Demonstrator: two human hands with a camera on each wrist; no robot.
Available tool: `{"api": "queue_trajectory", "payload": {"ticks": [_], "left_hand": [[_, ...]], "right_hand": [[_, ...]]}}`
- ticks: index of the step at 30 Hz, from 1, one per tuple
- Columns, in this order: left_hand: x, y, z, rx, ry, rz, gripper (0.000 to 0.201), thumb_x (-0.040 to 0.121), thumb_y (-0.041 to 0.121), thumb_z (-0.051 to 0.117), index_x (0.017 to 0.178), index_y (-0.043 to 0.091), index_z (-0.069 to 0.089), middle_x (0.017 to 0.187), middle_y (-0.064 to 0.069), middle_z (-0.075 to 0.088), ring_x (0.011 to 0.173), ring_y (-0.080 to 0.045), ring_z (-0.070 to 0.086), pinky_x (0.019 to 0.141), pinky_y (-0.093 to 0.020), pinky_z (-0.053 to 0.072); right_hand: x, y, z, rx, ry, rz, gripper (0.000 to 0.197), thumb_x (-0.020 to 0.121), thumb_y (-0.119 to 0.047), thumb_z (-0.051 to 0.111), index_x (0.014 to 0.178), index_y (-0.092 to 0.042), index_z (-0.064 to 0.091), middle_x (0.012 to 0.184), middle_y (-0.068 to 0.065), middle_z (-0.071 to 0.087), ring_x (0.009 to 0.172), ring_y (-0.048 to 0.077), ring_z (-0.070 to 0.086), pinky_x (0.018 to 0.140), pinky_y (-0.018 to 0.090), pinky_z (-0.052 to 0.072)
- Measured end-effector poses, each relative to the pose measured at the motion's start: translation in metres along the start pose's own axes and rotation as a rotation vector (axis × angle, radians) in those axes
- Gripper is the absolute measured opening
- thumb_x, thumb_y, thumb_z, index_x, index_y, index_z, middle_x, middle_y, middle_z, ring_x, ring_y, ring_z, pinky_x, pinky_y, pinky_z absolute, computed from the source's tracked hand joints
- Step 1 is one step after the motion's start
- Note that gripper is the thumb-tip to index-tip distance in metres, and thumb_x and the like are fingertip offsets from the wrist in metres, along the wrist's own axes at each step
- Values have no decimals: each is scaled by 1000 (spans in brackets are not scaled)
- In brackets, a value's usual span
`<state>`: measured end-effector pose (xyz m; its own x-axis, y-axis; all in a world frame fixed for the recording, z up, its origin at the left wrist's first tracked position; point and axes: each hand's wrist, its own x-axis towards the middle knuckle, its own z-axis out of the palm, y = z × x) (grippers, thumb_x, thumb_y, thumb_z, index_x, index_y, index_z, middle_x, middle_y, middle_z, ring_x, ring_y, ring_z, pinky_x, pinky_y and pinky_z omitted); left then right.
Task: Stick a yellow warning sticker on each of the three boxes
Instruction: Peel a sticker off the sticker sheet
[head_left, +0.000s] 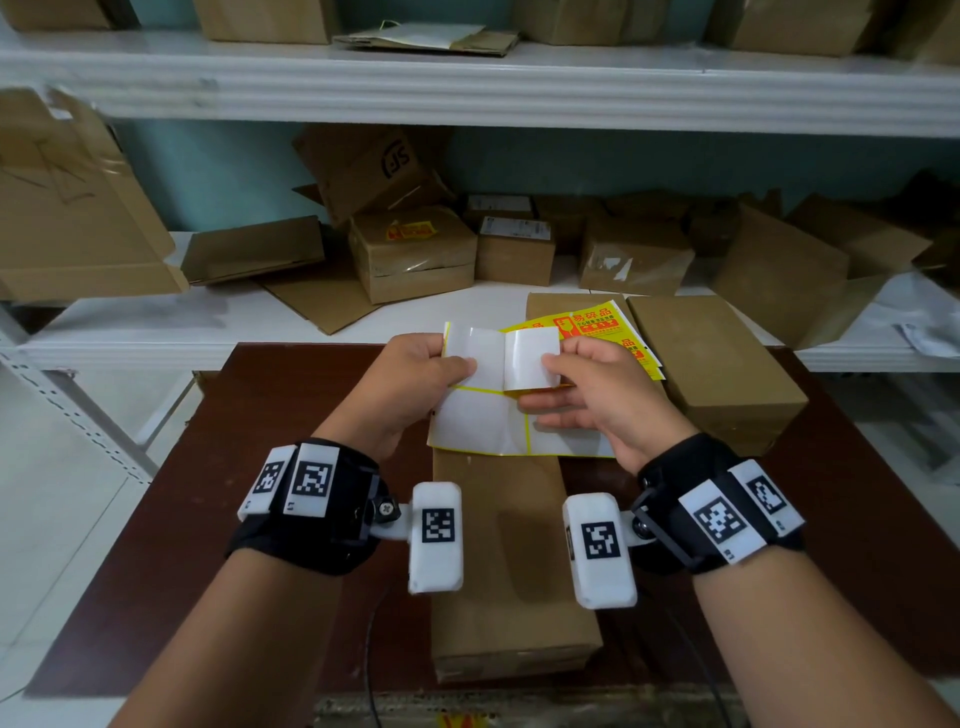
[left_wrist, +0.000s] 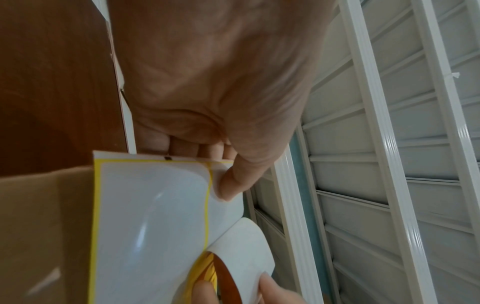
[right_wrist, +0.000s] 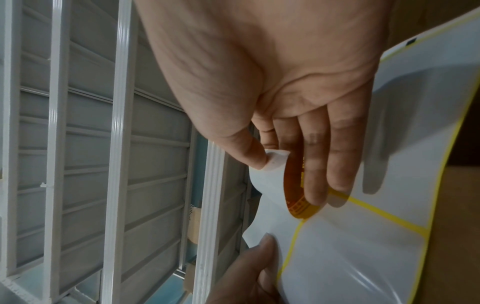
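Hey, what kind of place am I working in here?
Most likely a parcel packing or storage room. White metal shelves hold many cardboard boxes, some taped and labelled, and yellow warning stickers lie on the brown table beside a sealed box.

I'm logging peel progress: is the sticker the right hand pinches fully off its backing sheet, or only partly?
Partly. The sticker curls up from the backing sheet, its lower edge attached.
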<state>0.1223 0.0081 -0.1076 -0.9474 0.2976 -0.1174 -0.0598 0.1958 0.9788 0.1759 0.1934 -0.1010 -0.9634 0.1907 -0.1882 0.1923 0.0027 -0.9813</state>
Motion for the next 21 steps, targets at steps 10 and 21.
{"api": "queue_trajectory", "payload": {"ticks": [10, 21], "left_hand": [[4, -5, -4, -56, 28, 5, 15, 96, 8, 61, 99, 9, 76, 90, -10, 78, 74, -17, 73, 65, -27, 58], [4, -7, -6, -49, 52, 13, 14, 95, 7, 63, 97, 11, 76, 90, -10, 79, 72, -16, 72, 67, -28, 57]], "right_hand": [[2, 2, -3, 7, 10, 13, 16, 99, -12, 57, 83, -14, 58, 107, 19, 71, 85, 30, 78, 68, 38, 60], [4, 4, -11, 39, 55, 51, 21, 98, -12, 58, 116, -2, 62, 123, 24, 69, 83, 31, 78, 67, 37, 59]]}}
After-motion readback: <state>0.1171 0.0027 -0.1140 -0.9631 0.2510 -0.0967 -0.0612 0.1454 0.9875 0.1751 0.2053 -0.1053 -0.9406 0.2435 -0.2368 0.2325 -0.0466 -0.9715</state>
